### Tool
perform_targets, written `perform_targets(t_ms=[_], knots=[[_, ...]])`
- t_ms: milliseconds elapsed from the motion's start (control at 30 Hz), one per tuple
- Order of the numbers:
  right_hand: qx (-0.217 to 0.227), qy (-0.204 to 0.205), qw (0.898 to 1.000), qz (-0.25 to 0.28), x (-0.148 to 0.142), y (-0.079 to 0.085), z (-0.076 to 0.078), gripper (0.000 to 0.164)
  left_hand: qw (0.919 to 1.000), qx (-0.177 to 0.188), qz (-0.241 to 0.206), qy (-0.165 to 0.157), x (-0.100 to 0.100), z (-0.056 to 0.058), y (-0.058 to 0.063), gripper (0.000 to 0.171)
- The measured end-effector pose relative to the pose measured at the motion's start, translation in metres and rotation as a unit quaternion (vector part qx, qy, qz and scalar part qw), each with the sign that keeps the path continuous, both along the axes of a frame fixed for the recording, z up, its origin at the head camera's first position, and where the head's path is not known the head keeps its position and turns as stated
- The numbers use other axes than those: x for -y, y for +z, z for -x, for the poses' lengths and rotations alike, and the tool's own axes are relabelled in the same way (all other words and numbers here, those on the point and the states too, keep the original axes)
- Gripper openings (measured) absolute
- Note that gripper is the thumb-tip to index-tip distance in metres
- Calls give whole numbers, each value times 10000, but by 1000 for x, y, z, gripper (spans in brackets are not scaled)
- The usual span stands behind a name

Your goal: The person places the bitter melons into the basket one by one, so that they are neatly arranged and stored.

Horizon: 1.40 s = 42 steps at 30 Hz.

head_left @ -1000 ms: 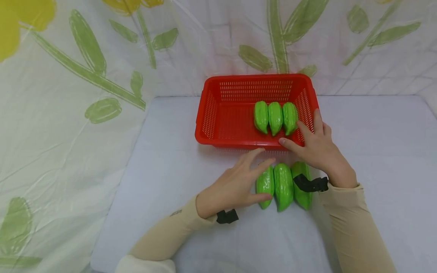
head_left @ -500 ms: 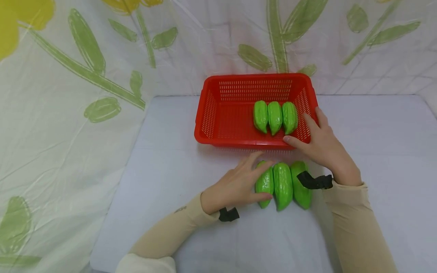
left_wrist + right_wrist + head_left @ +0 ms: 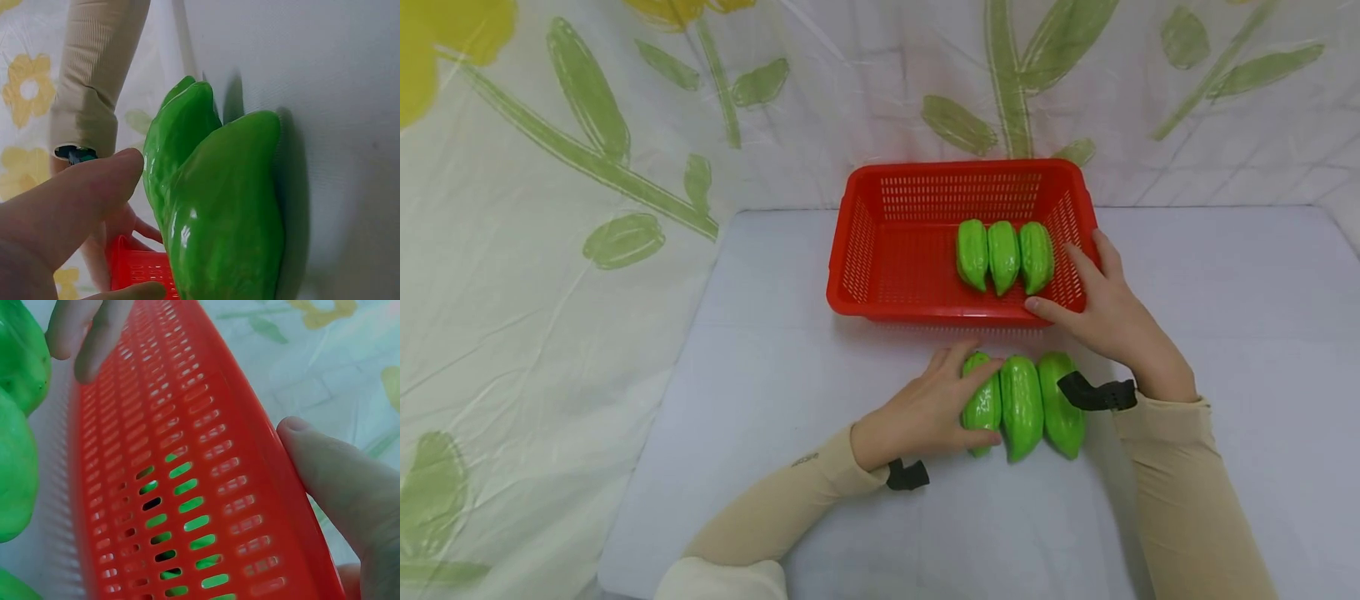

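Three glossy green ribbed fruits with pointed tips lie side by side on the table: a left one, a middle one and a right one. My left hand arches over the left fruit, thumb near its lower end and fingers near its upper end. In the left wrist view the thumb comes up beside the green fruits; firm contact cannot be told. My right hand spreads over the near right corner of a red plastic basket, its thumb touching the rim.
Three similar green fruits lie in the right half of the basket. A flowered curtain hangs behind the white table. Left-hand fingertips show near the basket's slotted wall in the right wrist view.
My left hand has shifted slightly right and nearer over the left fruit. My right hand has drawn a little right, away from the fruits inside the basket. The fruits and basket stay in place.
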State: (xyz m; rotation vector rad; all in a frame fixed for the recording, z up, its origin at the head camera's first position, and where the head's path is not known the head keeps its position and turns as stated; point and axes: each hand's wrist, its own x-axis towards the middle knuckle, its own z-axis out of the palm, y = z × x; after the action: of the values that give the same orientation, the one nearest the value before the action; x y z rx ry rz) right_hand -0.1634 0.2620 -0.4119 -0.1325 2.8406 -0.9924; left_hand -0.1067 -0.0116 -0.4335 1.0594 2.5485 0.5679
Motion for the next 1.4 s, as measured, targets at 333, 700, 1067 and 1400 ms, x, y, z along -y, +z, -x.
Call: perform_targets(t_ms=[333, 700, 1067, 1400], knots=[[143, 20, 9999, 14, 0, 1, -1, 106, 9998, 209, -27, 18, -2, 1, -4, 88], [199, 17, 9998, -93, 1, 2, -1, 106, 9995, 297, -66, 92, -5, 0, -12, 87], [324, 26, 9993, -160, 2, 4, 0, 106, 9998, 156, -17, 79, -6, 2, -12, 85], [301, 8, 9994, -173, 3, 4, 1, 105, 9997, 140, 94, 153, -2, 2, -2, 82]])
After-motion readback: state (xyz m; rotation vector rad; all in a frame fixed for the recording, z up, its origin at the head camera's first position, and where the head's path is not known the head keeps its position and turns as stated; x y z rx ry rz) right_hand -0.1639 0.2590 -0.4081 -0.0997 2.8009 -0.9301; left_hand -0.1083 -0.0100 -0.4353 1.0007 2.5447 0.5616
